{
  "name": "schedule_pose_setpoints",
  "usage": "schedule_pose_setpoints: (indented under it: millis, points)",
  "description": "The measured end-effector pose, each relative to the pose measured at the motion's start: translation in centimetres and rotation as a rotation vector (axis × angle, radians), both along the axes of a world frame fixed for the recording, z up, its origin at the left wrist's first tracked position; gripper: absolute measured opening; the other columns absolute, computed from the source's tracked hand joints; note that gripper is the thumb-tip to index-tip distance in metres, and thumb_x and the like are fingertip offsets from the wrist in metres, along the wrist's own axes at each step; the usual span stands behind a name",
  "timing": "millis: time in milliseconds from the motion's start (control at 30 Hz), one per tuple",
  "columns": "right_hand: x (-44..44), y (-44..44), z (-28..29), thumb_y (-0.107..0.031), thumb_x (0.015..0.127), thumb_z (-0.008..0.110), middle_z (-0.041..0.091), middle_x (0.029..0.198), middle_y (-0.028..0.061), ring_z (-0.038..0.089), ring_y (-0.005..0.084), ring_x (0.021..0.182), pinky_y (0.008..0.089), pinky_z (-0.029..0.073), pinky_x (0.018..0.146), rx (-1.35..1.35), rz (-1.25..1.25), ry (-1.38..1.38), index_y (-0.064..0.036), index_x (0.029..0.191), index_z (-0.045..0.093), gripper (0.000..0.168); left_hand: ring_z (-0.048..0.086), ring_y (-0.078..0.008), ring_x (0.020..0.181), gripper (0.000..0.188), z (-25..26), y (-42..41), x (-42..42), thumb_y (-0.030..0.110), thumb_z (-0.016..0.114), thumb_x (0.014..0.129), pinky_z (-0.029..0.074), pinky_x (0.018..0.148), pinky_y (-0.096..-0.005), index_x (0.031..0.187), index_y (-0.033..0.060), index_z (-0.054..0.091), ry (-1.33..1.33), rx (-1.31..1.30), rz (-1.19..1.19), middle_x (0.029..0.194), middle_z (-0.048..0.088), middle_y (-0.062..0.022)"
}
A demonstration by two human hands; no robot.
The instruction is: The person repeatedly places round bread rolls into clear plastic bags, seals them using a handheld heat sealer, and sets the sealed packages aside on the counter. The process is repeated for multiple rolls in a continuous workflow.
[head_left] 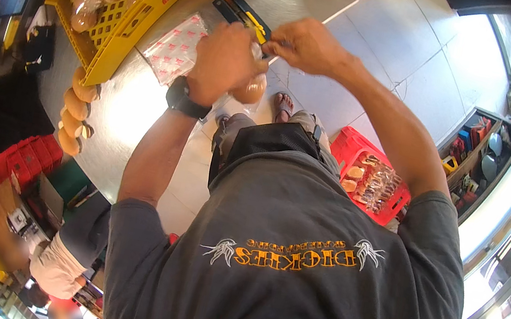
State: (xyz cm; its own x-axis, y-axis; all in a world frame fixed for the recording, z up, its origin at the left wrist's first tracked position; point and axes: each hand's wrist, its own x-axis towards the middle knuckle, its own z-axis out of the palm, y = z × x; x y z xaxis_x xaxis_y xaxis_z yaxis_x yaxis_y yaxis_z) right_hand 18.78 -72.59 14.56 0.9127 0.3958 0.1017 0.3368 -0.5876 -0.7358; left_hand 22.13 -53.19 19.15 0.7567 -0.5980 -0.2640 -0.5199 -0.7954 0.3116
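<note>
My left hand (226, 64), with a dark watch on its wrist, grips a clear plastic bag of bread rolls (250, 90) over the steel table's edge. The fingers of my right hand (301, 44) are pinched together at the bag's gathered end, close to my left hand; the exact hold is partly hidden. Just beyond both hands, a black and yellow bag-neck tape sealer (243, 11) lies on the table. A stack of printed clear plastic bags (175, 50) lies flat beside my left hand, partly under it.
A yellow crate (150, 13) of bagged rolls stands at the left, by a row of loose rolls (74, 109). A red crate (345, 142) of packed baked goods is on the floor at right. Another person (62, 264) is at lower left. More bagged bread lies at the top.
</note>
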Motion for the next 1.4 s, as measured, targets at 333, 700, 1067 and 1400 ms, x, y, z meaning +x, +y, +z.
schedule_pose_setpoints:
  millis: [333, 700, 1067, 1400]
  points:
    - [7.3, -1.2, -4.2, -0.029, 0.094, 0.057, 0.065, 0.081, 0.0191, 0.061, 0.0357, 0.075, 0.0440, 0.048, 0.072, -0.060, 0.248, 0.307, -0.002, 0.096, 0.069, 0.030, 0.068, -0.0351, 0.090, 0.052, -5.6, -0.3, 3.8, 0.047, 0.077, 0.064, 0.055, 0.078, -0.0452, 0.098, 0.0084, 0.072, 0.107, 0.140, 0.193, 0.095, 0.071, -0.0164]
    - [2.6, 1.0, -9.9, -0.036, 0.093, 0.061, 0.070, 0.094, 0.0191, 0.069, 0.0323, 0.088, 0.0436, 0.052, 0.079, 0.164, -0.564, 0.084, -0.004, 0.107, 0.069, 0.036, 0.067, -0.0392, 0.093, 0.040, -15.8, 4.4, 4.3, 0.041, 0.070, 0.082, 0.053, 0.080, -0.0438, 0.101, 0.0055, 0.071, 0.309, -0.446, 0.106, 0.102, 0.070, -0.0187]
    - [-6.5, 10.9, -9.1, -0.035, 0.074, 0.081, 0.058, 0.126, 0.0253, 0.062, 0.0366, 0.111, 0.0410, 0.052, 0.089, 0.438, -0.685, 0.447, 0.005, 0.135, 0.044, 0.082, 0.059, -0.0083, 0.071, 0.031, -14.5, 8.9, -2.8, 0.028, 0.066, 0.094, 0.050, 0.066, -0.0274, 0.099, -0.0017, 0.073, 0.963, -0.959, 0.687, 0.085, 0.070, -0.0042]
    - [-1.6, 10.6, -6.4, -0.040, 0.078, 0.079, 0.065, 0.112, 0.0214, 0.066, 0.0292, 0.095, 0.0383, 0.051, 0.083, -0.071, -0.855, 0.237, 0.009, 0.126, 0.051, 0.074, 0.055, -0.0057, 0.061, 0.026, -12.2, 14.6, -7.8, 0.029, 0.075, 0.086, 0.045, 0.056, -0.0236, 0.087, 0.0027, 0.074, 1.015, -1.018, 0.739, 0.071, 0.064, 0.0016]
